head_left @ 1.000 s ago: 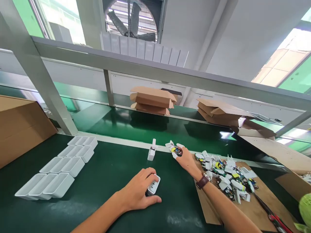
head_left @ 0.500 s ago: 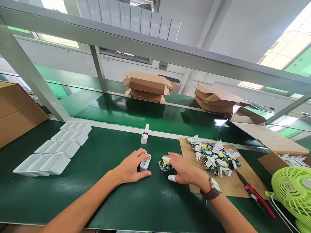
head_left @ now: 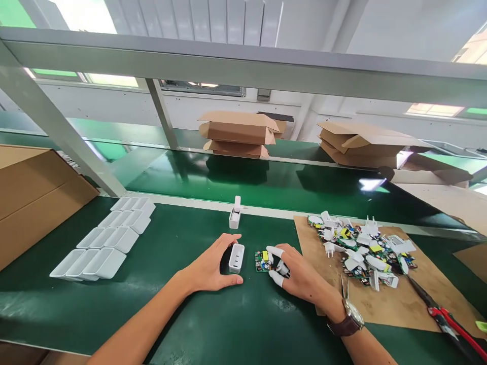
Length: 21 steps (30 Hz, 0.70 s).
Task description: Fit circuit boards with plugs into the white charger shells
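Observation:
My left hand is curled round a small white charger shell that stands on the green mat, its open end facing me. Just to its right, my right hand, with white finger cots on thumb and fingers, pinches a small green circuit board with yellow parts, lying on the mat. The board and the shell are a few centimetres apart. A watch sits on my right wrist.
A pile of circuit boards and white plug parts lies on brown cardboard at right, with red-handled cutters. Rows of white shells lie at left. One upright white part stands behind. Cardboard boxes sit beyond the conveyor.
My right hand drew back from the far edge of the pile with a circuit board and set it next to the shell. My left hand stayed on the shell.

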{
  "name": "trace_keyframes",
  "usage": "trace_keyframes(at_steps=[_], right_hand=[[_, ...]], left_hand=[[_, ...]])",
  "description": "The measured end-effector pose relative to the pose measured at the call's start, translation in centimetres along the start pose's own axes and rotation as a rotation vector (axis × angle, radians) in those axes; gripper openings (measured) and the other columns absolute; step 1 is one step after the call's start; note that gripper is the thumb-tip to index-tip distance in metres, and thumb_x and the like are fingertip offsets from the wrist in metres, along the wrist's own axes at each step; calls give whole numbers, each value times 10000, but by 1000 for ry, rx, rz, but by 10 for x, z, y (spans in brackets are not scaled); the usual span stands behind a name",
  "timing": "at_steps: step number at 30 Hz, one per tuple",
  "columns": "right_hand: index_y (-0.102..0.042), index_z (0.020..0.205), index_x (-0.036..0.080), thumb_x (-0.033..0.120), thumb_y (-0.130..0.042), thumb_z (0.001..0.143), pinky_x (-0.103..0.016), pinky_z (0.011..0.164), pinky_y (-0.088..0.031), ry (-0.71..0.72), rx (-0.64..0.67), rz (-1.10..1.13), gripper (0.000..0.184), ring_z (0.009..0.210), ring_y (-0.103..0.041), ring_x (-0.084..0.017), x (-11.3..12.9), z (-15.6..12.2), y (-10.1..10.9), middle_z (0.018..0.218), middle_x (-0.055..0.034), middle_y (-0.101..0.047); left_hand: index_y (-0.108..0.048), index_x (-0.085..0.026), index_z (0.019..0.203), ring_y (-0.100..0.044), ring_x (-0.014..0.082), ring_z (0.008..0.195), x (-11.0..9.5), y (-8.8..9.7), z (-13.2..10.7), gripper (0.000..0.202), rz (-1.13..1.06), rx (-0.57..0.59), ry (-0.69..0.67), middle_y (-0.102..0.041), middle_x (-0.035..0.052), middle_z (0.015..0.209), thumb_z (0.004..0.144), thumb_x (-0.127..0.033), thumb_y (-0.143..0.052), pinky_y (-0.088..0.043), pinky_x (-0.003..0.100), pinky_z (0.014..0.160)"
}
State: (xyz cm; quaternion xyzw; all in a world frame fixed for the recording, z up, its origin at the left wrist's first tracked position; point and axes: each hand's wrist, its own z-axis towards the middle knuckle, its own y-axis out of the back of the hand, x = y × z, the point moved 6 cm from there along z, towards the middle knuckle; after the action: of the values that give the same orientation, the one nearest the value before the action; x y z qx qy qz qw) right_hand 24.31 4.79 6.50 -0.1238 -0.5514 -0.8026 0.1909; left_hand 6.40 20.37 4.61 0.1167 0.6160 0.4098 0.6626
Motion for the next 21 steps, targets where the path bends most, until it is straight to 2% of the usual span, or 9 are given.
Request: trace_keyframes(at_steps=[2,5,9,13,21], right_hand=[[-535,1340,210,106,-624,871,-451,849,-633,22,-77,22,489,1010,-677,-261,8,3,3,1144,-115,-684],[-470,1415,224,119,-610,898,-454,889,-627,72,-234,69,546,1077,-659,-259,23,6,9,1182,-120,-667],[-435,1456,199,97,-586,927,-495,981,-598,170,-372,23,559,1206,-626,-284,45,6,13,1234,-147,-663],[-382,1508,203,52,-568,930,-513,980,-603,200,-363,-87,625,1229,-630,-303,58,5,11,1250,-153,-673],[-361,1531,156,20,-545,907,-522,992,-602,197,-335,-133,665,1252,-620,-311,59,4,8,1277,-179,-672]], left_hand=[[-369,-266,1505,-678,266,1159,4,0,-1,860,-29,-8,32,-648,96,1305,779,-306,-827,-577,438,1008],[-380,-280,1497,-708,255,1141,7,-3,-2,813,-17,-54,59,-696,72,1273,802,-276,-803,-585,440,1016],[-327,-299,1528,-681,257,1217,-6,-6,-2,808,61,-135,-106,-679,81,1335,851,-268,-767,-573,462,1053],[-296,-285,1561,-642,263,1259,-18,-6,-4,750,149,-204,-257,-650,117,1372,924,-237,-689,-570,471,1053],[-265,-256,1584,-605,271,1275,-18,-7,-5,757,204,-204,-300,-647,133,1373,940,-190,-657,-559,476,1059]])
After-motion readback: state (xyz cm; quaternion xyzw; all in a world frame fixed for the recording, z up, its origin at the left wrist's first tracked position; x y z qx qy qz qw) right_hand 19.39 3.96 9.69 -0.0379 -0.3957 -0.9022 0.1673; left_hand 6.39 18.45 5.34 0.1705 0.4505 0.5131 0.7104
